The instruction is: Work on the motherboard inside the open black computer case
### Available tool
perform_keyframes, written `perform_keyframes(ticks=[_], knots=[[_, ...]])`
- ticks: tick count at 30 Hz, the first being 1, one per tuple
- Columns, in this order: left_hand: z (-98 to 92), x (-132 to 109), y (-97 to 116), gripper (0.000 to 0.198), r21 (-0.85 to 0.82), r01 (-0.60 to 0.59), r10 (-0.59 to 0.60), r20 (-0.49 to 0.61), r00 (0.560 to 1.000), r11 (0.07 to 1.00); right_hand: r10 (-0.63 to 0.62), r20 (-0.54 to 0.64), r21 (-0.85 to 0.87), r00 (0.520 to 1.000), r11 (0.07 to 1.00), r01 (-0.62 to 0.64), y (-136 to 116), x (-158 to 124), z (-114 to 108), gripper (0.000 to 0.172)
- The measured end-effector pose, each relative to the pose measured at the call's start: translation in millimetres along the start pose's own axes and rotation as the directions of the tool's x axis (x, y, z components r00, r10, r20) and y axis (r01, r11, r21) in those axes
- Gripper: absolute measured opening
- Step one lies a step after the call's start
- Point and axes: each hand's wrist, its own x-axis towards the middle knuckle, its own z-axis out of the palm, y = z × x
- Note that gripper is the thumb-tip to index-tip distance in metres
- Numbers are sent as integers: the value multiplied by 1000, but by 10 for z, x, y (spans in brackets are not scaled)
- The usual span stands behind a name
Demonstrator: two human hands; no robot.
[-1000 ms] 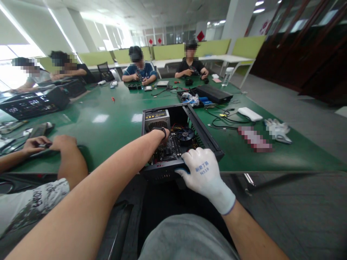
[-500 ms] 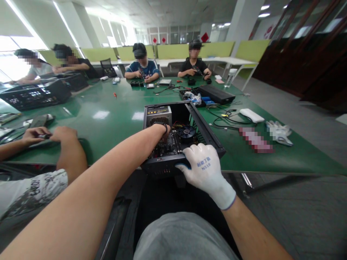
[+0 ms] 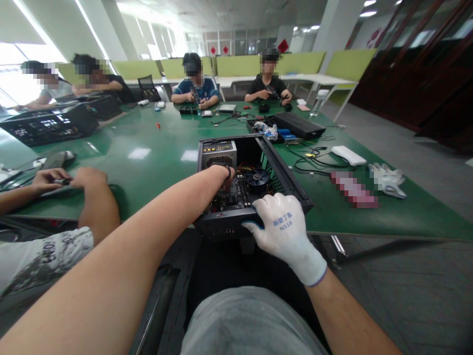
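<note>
An open black computer case (image 3: pixel 216 226) lies on the table's near edge in front of me. My bare left hand (image 3: pixel 228 181) reaches down inside it, beside the silver power supply (image 3: pixel 221 151) and over the motherboard (image 3: pixel 232 201). The wrist and the case hide most of its fingers, so what they touch is not visible. To the right of that hand sits a round black cooling fan (image 3: pixel 257 179). My right hand (image 3: pixel 281 222), in a white glove, grips the case's near right edge, thumb on the outer front and fingers over the top.
A co-worker's hands (image 3: pixel 70 180) work on a small object at the left. On the green table (image 3: pixel 155 177) to the right lie black cables (image 3: pixel 314 165), a white box (image 3: pixel 348 155) and a loose white glove (image 3: pixel 387 180). Farther back is a black case panel (image 3: pixel 299 125).
The head view has shifted slightly, moving the scene a little to the right. Both hands keep their places, the left inside the case and the right on its edge.
</note>
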Motion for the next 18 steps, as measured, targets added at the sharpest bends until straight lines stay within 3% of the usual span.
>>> perform_keyframes(ticks=[3, 11, 18], knots=[[4, 50, -7, 47, 56, 50, -55, 100, 994, 997, 2, -9, 0, 1000, 1000, -2, -1, 2, 4, 40], [28, 115, -37, 45, 98, 30, -38, 84, 996, 995, 6, -18, 7, 1000, 1000, -6, -7, -8, 8, 40], [-28, 13, -10, 48, 127, 3, -17, 112, 994, 992, 20, -19, 1, 1000, 1000, -20, -14, -11, 3, 40]])
